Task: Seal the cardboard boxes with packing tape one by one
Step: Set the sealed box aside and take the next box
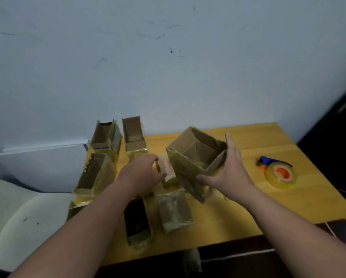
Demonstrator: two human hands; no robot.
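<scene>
My right hand (231, 169) grasps the open cardboard box (196, 157), tilted above the middle of the desk (300, 199). My left hand (143, 173) curls around a small taped box (169, 173) just left of it. The tape dispenser (278, 172) sits well apart, right.

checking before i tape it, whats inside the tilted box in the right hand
The tilted open brown cardboard box, held by the right hand, shows only bare walls and folded inner flaps. Its lowest corner is hidden by the near wall.
</scene>
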